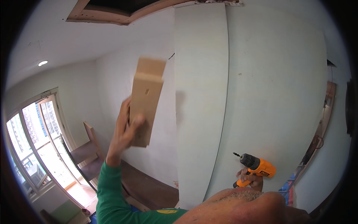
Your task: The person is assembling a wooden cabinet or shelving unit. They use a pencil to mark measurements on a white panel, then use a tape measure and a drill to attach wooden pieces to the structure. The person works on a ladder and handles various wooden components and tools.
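My left hand (125, 128) is raised and closed round the lower end of a long tan box-like piece (147, 100), with the thumb across its front. A small slot shows in its front face, and a lighter, flap-like part stands at its top. Cardboard or wood, I cannot tell which. Low on the right, my right hand (254, 180) grips an orange and black cordless drill (261, 167) by its handle. A dark bit (236, 154) sticks out of its chuck, pointing left and slightly up, apart from the tan piece.
Tall pale panels (201, 93) stand upright close in front and to the right. A wood-framed opening (112, 16) is in the ceiling. At the left are a glazed door (44, 138) and leaning brown boards (84, 153). A dark brown surface (147, 184) lies low behind my left arm.
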The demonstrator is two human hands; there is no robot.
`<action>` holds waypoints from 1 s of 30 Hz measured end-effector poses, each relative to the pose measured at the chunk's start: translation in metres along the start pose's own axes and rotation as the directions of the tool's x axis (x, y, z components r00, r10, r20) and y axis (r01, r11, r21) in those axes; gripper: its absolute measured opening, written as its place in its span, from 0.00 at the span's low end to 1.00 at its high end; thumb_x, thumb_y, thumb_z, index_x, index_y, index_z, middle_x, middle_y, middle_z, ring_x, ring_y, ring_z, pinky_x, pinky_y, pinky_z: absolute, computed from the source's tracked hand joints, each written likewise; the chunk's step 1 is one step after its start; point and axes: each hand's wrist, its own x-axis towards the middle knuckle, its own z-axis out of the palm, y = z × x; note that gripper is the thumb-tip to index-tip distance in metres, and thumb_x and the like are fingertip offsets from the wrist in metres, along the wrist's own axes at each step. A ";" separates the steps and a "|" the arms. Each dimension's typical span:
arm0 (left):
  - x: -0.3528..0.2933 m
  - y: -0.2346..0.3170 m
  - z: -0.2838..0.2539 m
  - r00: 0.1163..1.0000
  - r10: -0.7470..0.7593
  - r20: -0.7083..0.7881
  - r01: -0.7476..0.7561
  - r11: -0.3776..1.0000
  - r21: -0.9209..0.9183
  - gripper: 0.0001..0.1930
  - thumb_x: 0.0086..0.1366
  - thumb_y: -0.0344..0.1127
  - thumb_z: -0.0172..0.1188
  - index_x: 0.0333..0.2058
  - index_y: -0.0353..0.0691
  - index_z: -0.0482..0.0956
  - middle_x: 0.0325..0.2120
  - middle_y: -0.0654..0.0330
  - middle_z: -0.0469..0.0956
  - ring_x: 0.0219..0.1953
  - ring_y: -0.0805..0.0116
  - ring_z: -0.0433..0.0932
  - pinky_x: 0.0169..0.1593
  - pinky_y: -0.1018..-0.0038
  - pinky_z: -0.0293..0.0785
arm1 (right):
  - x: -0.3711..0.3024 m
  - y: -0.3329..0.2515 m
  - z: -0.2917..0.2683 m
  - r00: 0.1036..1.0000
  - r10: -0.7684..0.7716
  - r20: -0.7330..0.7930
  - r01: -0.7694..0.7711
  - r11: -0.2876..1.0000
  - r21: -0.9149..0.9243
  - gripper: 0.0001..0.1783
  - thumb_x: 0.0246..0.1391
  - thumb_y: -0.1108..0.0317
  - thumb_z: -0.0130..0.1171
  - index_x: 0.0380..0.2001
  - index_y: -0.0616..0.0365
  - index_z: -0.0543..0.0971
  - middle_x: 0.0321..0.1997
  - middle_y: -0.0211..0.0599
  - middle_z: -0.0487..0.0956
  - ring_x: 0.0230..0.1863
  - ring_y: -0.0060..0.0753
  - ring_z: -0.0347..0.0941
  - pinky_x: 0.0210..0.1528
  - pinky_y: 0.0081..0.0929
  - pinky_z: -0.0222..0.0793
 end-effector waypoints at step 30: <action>0.429 0.229 0.080 0.511 0.795 -0.327 -0.831 0.361 -0.423 0.22 0.73 0.42 0.65 0.59 0.35 0.74 0.50 0.59 0.77 0.51 0.67 0.75 0.54 0.66 0.76 | -0.014 -0.027 0.043 0.922 -0.010 -0.388 -0.076 0.975 -0.208 0.21 0.41 0.85 0.71 0.42 0.66 0.81 0.36 0.45 0.83 0.28 0.38 0.83 0.35 0.37 0.84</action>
